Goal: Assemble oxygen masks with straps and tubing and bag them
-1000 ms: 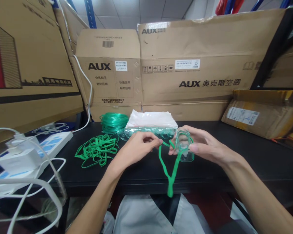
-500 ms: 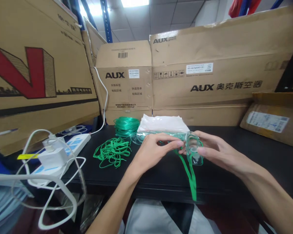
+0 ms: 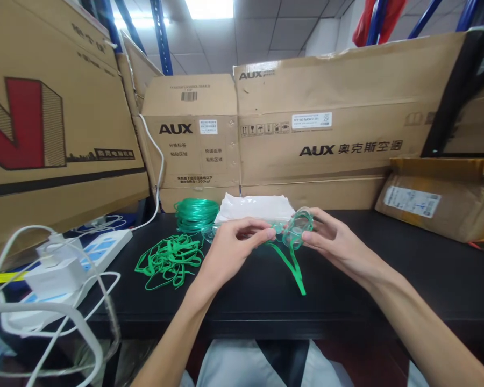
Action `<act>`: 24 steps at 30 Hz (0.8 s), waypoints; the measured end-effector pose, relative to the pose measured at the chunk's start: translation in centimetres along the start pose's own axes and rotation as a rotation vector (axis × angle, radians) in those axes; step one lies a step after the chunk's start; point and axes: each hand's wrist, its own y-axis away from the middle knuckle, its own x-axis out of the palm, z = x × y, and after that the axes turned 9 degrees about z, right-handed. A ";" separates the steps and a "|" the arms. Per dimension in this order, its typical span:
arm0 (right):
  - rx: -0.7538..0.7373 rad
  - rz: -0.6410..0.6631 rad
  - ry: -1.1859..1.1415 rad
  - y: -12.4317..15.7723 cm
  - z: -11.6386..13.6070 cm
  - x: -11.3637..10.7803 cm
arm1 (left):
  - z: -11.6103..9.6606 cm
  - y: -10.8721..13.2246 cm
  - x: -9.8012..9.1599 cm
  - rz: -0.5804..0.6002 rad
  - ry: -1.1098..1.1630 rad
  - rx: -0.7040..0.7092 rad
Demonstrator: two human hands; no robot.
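Note:
A clear, green-tinted plastic mask, which looks like an oxygen mask point(image 3: 297, 228), is held tilted above the black table. My right hand point(image 3: 326, 231) grips its right side between thumb and fingers. To its left, the fingers of my left hand point(image 3: 248, 236) are pinched together, where one end of a green elastic strap point(image 3: 292, 269) runs up to them. The strap's other end reaches the mask, and its loop hangs down between my hands. What lies inside the left fingertips is mostly hidden.
A tangle of green straps point(image 3: 171, 260) lies left of my hands, with coiled green tubing point(image 3: 197, 214) behind it. A white plastic package point(image 3: 256, 207) sits at the back. A power strip point(image 3: 100, 252) with loose cables is at left. Cardboard boxes point(image 3: 318, 177) line the rear, another box point(image 3: 419, 199) right.
The mask has been tipped and raised slightly, its opening turned more upward. The hanging strap loop reaches less far down. The camera view has shifted to the right.

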 end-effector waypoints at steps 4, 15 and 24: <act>0.004 0.008 -0.022 0.0 -0.1 0.1 | 0.1 0.0 0.3 0.010 -0.042 0.016; 0.003 -0.002 -0.044 -0.2 -0.3 0.2 | -0.2 0.1 0.2 0.015 -0.168 -0.010; 0.047 -0.003 -0.020 -0.4 0.2 0.9 | -0.1 0.1 0.5 0.042 -0.168 -0.024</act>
